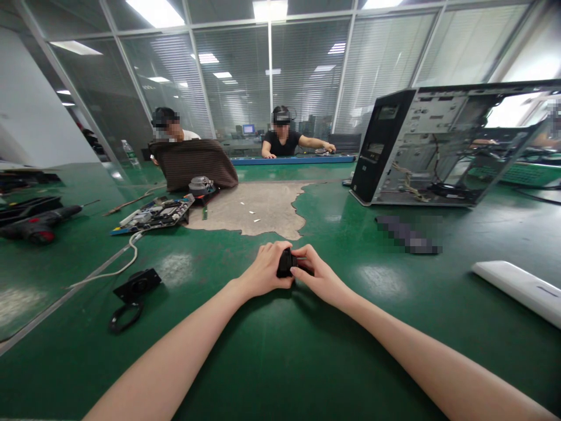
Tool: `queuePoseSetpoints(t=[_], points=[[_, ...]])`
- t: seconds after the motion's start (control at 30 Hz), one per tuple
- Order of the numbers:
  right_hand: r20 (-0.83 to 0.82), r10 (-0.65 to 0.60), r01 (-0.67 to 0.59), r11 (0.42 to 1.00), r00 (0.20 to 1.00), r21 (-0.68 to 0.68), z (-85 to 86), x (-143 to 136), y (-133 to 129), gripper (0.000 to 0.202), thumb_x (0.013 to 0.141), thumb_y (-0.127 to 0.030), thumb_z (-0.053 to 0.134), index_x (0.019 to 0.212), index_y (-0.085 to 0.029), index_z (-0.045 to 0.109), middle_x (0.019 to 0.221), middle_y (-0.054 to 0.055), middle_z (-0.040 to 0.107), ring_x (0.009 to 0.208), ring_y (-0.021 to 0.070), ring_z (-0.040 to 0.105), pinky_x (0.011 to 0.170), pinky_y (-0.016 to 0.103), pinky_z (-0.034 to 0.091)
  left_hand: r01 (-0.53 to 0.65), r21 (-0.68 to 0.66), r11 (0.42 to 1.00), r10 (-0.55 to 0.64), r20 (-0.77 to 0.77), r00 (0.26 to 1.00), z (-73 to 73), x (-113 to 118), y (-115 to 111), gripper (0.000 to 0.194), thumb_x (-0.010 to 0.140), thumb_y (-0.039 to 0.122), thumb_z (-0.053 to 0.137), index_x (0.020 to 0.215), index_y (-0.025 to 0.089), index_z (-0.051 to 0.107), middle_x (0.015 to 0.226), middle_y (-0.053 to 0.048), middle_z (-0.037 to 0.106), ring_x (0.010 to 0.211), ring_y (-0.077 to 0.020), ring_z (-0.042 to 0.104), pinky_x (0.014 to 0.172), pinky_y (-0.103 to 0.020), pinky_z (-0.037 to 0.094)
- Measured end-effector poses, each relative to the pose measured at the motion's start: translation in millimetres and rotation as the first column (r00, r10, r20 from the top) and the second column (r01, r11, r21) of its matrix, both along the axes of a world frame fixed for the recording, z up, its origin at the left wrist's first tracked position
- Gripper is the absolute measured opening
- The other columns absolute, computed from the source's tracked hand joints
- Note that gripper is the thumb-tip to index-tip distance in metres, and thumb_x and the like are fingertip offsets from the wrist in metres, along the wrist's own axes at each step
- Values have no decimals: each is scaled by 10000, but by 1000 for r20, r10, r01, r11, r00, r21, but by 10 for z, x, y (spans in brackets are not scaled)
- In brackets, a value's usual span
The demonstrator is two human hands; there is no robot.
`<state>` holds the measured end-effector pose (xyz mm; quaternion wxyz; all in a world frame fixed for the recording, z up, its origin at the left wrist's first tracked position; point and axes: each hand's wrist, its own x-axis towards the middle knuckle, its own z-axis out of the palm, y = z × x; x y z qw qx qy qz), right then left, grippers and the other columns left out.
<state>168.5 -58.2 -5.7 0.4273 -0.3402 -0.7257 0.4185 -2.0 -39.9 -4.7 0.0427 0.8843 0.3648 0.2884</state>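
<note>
A small black part (284,264) is held between both hands just above the green table (280,362). My left hand (266,270) wraps round its left side, with the thumb below and the fingers over the top. On the right side, my right hand (319,273) grips it with thumb and fingertips. Its details are too dark and small to make out. Beyond the hands lies a torn brown sheet (263,204) with small white scraps on it. A black speaker-like part with a coiled cable (138,285) rests on the table at the left.
An open computer case (385,152) stands at the right, with a white device (517,286) nearer. A circuit board (153,214), a brown fabric-like cover (193,164) and a power drill (39,225) are at the left. Two people (283,140) sit across the table.
</note>
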Motion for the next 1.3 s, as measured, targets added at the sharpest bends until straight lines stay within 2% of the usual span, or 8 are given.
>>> queuePoseSetpoints(t=[0.17,0.33,0.5,0.63,0.8,0.97,1.1,1.3], points=[[-7,-61,61,998,998,-2,-38,-14,44,131,831,-266,469,953,-220,451,905,9,540,815,140,584,745,306,483,-2,2,1000,2,0,1000,2,3,-2,580,637,248,598,1141,223,312,1081,-58,477,946,-240,464,829,-382,336],[52,-57,56,998,997,5,-42,-6,75,239,833,-240,461,1069,-206,438,1014,52,552,915,165,563,851,366,442,-5,6,1000,5,3,1000,7,6,-7,597,637,252,610,1148,211,302,1062,-64,474,944,-240,460,834,-377,338],[-25,34,-34,999,999,-13,-19,7,17,165,828,-252,489,982,-223,434,982,23,557,967,163,562,875,354,435,-2,6,1000,2,3,1000,12,6,-18,565,650,240,595,1133,223,303,1072,-54,473,953,-236,463,841,-378,335],[-25,-26,26,1000,999,5,-43,-5,33,118,849,-257,447,962,-225,440,956,21,557,905,153,580,833,337,453,-12,12,1000,12,-9,1000,10,7,-8,584,636,240,607,1135,209,304,1061,-61,472,940,-239,463,833,-377,341],[42,-48,47,999,998,19,-42,-10,64,272,846,-211,433,1116,-216,400,1043,54,547,947,159,557,889,368,423,-10,12,1000,10,-13,1000,10,3,1,587,644,256,608,1144,198,306,1043,-64,471,928,-235,457,831,-374,344],[13,14,-15,1000,1000,21,-16,-2,13,219,821,-188,479,1033,-214,428,1022,33,536,986,161,547,909,357,415,2,13,1000,-2,1,1000,-1,-2,-3,584,641,239,602,1142,209,303,1078,-60,466,951,-234,451,845,-374,335],[-14,-14,14,1000,1000,14,-49,-9,21,142,839,-216,459,978,-222,434,949,13,540,895,146,581,820,323,462,-3,21,1000,3,2,1000,-10,2,-1,580,645,240,596,1143,209,301,1083,-61,466,948,-234,452,843,-373,334],[34,-61,60,998,998,33,-53,-8,62,251,835,-196,451,1084,-209,417,1027,51,546,939,159,563,868,355,436,-2,20,1000,2,2,1000,-6,5,-3,595,643,241,607,1153,212,301,1067,-58,467,937,-233,454,840,-371,338]])
